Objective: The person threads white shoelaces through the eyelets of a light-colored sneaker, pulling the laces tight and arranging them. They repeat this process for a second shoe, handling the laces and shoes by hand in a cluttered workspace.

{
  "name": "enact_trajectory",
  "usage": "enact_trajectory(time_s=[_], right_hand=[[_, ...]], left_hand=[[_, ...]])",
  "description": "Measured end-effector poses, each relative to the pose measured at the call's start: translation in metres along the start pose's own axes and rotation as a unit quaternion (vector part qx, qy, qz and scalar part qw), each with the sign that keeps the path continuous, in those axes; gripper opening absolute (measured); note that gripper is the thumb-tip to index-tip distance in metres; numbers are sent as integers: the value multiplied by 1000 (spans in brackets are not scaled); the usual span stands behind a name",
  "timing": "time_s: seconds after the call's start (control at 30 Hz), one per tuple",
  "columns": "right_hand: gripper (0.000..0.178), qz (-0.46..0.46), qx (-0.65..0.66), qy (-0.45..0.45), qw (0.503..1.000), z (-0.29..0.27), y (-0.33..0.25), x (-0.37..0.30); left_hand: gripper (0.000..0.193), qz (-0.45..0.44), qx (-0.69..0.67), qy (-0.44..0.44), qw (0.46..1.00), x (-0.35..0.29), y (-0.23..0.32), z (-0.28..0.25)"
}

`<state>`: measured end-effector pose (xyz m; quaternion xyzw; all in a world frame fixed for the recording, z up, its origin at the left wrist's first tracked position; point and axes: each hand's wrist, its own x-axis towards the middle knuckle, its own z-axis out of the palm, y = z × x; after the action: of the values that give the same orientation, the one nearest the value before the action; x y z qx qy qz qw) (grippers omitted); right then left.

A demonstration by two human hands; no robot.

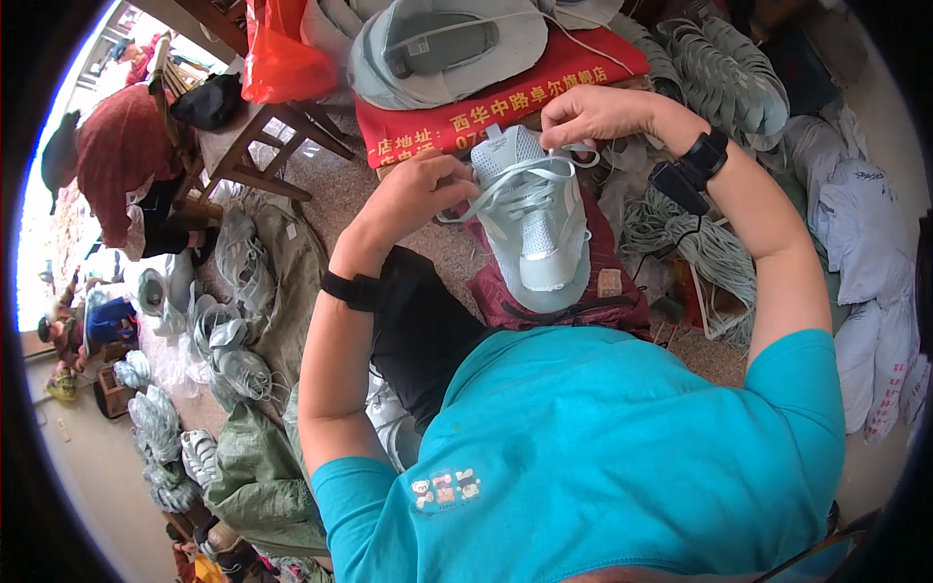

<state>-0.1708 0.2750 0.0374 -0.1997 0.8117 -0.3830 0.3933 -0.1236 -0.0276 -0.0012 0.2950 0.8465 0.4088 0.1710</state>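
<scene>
A pale grey-green sneaker upper [536, 228] rests on a dark red cloth [622, 301] over my lap, its toe toward me and its tongue pointing away. A light shoelace [530, 178] crosses its upper part in loose loops. To the left of the tongue, my left hand [428, 192] is closed with its fingers on one side of the lace. My right hand [588, 119] pinches the lace on the other side, where a loop hangs below the fingers. Both hands are raised beside the upper, and some fingertips are partly hidden.
Ahead, more shoe uppers [452, 49] lie on a red printed cloth [603, 58]. A bundle of laces [685, 238] is at my right, near white sacks [860, 233]. Stacked uppers [233, 340] and a wooden stool [267, 146] stand left, where another person [121, 155] bends.
</scene>
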Motion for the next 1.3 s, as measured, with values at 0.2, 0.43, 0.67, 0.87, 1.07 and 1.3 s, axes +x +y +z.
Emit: enact_trajectory(time_s=[0.2, 0.43, 0.67, 0.87, 1.07, 1.3], right_hand=[[24, 82, -35, 29, 996, 11, -2, 18], [11, 139, 193, 74, 969, 13, 11, 17], [14, 102, 149, 180, 967, 26, 3, 20], [17, -137, -5, 347, 928, 23, -9, 40], [19, -203, -142, 310, 918, 42, -19, 22], [15, -226, -394, 269, 850, 52, -20, -6]], left_hand=[[24, -95, 111, -47, 988, 21, 4, 1], [24, -79, 85, -56, 992, 26, -7, 4], [22, -155, -100, 0, 983, 10, -3, 11], [22, 62, 90, 27, 994, -5, -5, 6], [14, 124, 193, 26, 973, -5, -4, 3], [20, -71, 39, -41, 996, 14, 1, -2]])
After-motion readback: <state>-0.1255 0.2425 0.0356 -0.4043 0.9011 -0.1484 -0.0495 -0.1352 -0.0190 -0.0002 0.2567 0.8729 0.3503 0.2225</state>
